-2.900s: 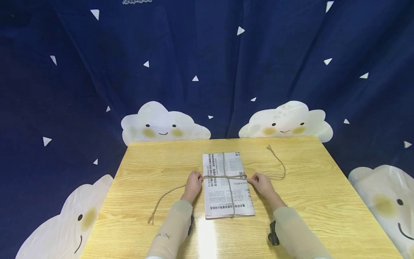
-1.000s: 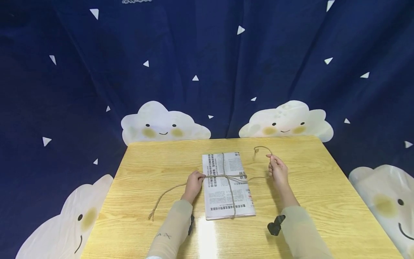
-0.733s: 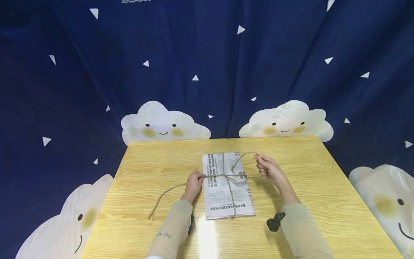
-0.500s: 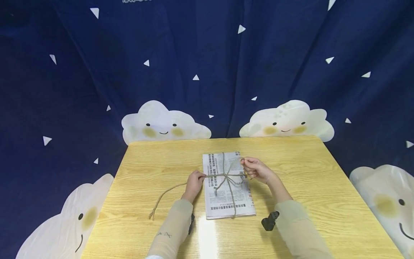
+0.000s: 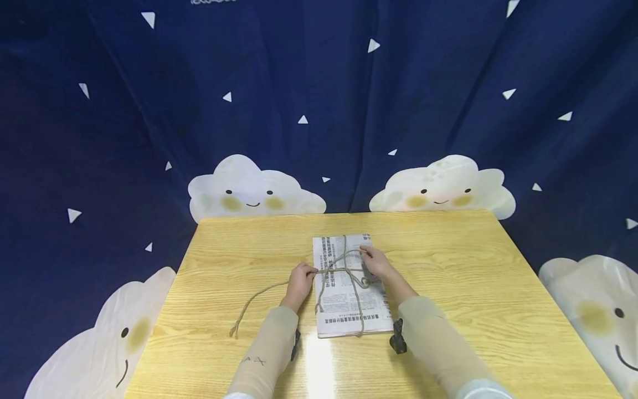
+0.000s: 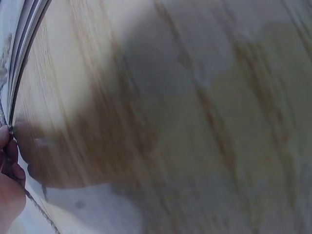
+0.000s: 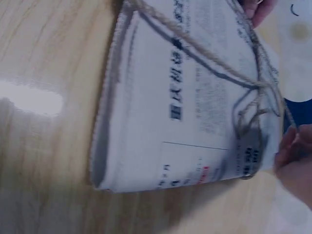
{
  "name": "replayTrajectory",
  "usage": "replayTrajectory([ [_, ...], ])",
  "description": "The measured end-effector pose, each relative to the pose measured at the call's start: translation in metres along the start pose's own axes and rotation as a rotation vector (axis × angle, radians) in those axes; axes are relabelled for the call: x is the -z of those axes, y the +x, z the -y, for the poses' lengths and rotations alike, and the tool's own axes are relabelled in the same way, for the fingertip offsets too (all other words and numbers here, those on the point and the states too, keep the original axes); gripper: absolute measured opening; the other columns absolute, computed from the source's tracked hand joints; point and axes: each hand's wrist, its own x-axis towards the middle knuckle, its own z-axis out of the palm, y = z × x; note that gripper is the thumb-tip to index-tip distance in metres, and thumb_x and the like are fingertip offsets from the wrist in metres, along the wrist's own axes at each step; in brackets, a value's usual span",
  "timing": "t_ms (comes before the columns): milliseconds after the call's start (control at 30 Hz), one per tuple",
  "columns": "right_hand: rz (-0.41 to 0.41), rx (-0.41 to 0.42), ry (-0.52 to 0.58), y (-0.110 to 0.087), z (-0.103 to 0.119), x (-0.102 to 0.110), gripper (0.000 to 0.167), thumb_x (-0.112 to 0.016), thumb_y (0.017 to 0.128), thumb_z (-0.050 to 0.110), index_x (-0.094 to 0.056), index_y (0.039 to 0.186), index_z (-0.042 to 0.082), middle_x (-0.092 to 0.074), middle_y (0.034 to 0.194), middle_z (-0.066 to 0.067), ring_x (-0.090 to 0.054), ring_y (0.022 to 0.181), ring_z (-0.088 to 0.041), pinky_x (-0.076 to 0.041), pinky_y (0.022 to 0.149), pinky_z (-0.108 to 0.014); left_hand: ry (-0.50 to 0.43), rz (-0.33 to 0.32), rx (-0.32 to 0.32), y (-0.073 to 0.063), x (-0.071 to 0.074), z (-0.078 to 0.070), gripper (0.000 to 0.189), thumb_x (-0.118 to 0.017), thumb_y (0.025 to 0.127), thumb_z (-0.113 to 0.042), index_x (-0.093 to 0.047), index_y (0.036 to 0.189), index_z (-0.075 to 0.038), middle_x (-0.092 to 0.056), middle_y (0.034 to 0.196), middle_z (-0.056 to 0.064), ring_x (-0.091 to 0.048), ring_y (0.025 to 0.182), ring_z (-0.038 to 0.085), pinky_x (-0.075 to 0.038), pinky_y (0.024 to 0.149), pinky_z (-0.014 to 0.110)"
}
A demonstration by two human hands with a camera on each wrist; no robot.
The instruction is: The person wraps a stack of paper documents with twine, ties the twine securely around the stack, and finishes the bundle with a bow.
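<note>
A folded stack of newspaper (image 5: 335,321) lies on the table, with brown twine (image 5: 357,307) running over it lengthwise and crosswise. At its left edge my left hand (image 5: 301,285) pinches the crosswise twine, whose free tail (image 5: 254,298) trails to the lower left. My right hand (image 5: 380,264) is over the stack's upper right edge and pinches the other length of twine. From there that length crosses the lengthwise strand, and its end hangs over the left side of the stack. The right wrist view shows a small loose loop of twine (image 7: 240,124) near the crossing.
The wood-grain table (image 5: 473,288) extends on all sides of the stack. Behind it hangs a dark blue curtain (image 5: 319,66) with white triangles and smiling clouds. A black wrist device (image 5: 397,336) sits at the right sleeve.
My right hand has moved left from the table's right side to above the stack, carrying its twine end across to the left. The left hand stays at the left edge.
</note>
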Motion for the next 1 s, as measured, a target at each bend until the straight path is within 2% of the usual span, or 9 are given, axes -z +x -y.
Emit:
replayTrajectory([
  [100, 0.006, 0.065, 0.149, 0.003, -0.005, 0.000, 0.047, -0.035, 0.100, 0.013, -0.023, 0.143, 0.000, -0.038, 0.136, -0.026, -0.042, 0.120, -0.040, -0.039, 0.097, -0.046, -0.017, -0.001, -0.011, 0.000, -0.001, 0.001, 0.011, -0.060, 0.085, -0.002, -0.070, 0.088, -0.002, -0.058, 0.081, 0.005, -0.058, 0.078, 0.020, -0.052, 0.071, 0.029],
  [167, 0.007, 0.065, 0.257, 0.003, -0.008, 0.001, 0.051, -0.034, 0.100, 0.018, -0.015, 0.145, 0.003, -0.031, 0.140, -0.027, -0.035, 0.125, -0.042, -0.031, 0.103, -0.051, -0.020, 0.005, 0.006, 0.001, -0.002, 0.001, 0.011, -0.060, 0.086, -0.002, -0.070, 0.089, 0.000, -0.058, 0.081, 0.006, -0.058, 0.079, 0.020, -0.052, 0.072, 0.030],
  [300, -0.061, -0.028, 0.320, -0.002, -0.012, 0.004, 0.061, -0.034, 0.099, 0.035, -0.009, 0.146, 0.005, -0.023, 0.145, -0.025, -0.026, 0.131, -0.041, -0.021, 0.107, -0.052, 0.021, 0.021, 0.063, -0.001, 0.003, -0.013, 0.011, -0.059, 0.084, 0.005, -0.069, 0.089, 0.004, -0.058, 0.082, 0.011, -0.058, 0.081, 0.026, -0.052, 0.073, 0.035],
  [433, -0.237, -0.152, 0.310, -0.013, -0.011, 0.000, 0.064, -0.043, 0.094, 0.044, -0.028, 0.138, 0.000, -0.041, 0.132, -0.025, -0.043, 0.118, -0.039, -0.038, 0.098, -0.049, 0.068, 0.040, 0.086, -0.002, 0.004, -0.016, 0.012, -0.059, 0.085, 0.004, -0.069, 0.091, 0.003, -0.059, 0.086, 0.011, -0.059, 0.084, 0.026, -0.052, 0.075, 0.034],
  [500, -0.313, -0.185, 0.261, -0.020, -0.009, -0.005, 0.060, -0.049, 0.090, 0.046, -0.043, 0.125, -0.002, -0.052, 0.116, -0.022, -0.053, 0.101, -0.034, -0.048, 0.084, -0.040, 0.080, 0.051, 0.099, -0.003, 0.006, -0.017, 0.012, -0.059, 0.085, 0.002, -0.069, 0.092, 0.002, -0.059, 0.089, 0.011, -0.059, 0.086, 0.026, -0.052, 0.076, 0.034],
  [567, -0.349, -0.187, 0.212, -0.026, -0.006, -0.012, 0.051, -0.057, 0.086, 0.045, -0.055, 0.107, -0.002, -0.059, 0.095, -0.014, -0.056, 0.080, -0.025, -0.049, 0.066, -0.031, 0.078, 0.060, 0.110, -0.003, 0.007, -0.017, 0.013, -0.059, 0.086, 0.001, -0.069, 0.093, 0.001, -0.058, 0.090, 0.011, -0.058, 0.087, 0.026, -0.052, 0.077, 0.035],
  [700, -0.346, -0.147, 0.165, -0.031, -0.002, -0.026, 0.027, -0.062, 0.086, 0.025, -0.060, 0.088, -0.001, -0.057, 0.071, -0.006, -0.051, 0.057, -0.012, -0.044, 0.050, -0.022, 0.085, 0.076, 0.122, -0.003, 0.010, -0.018, 0.014, -0.059, 0.086, -0.001, -0.068, 0.097, 0.001, -0.056, 0.091, 0.010, -0.056, 0.087, 0.025, -0.051, 0.076, 0.035],
  [900, -0.261, -0.149, 0.390, -0.025, -0.010, -0.026, 0.023, -0.044, 0.095, 0.008, -0.055, 0.106, -0.010, -0.059, 0.082, -0.017, -0.053, 0.062, -0.013, -0.049, 0.057, -0.023, 0.230, 0.036, 0.027, -0.010, 0.020, -0.014, 0.017, -0.065, 0.084, -0.010, -0.068, 0.098, -0.001, -0.059, 0.089, 0.008, -0.055, 0.084, 0.023, -0.046, 0.079, 0.037],
  [1000, -0.218, -0.130, 0.370, -0.021, -0.017, -0.020, 0.026, -0.040, 0.097, 0.008, -0.055, 0.109, -0.009, -0.055, 0.081, -0.014, -0.050, 0.063, -0.012, -0.045, 0.055, -0.020, 0.302, -0.046, 0.026, -0.016, 0.030, -0.014, 0.014, -0.068, 0.082, -0.010, -0.068, 0.092, -0.001, -0.060, 0.085, 0.008, -0.054, 0.080, 0.024, -0.044, 0.076, 0.038],
])
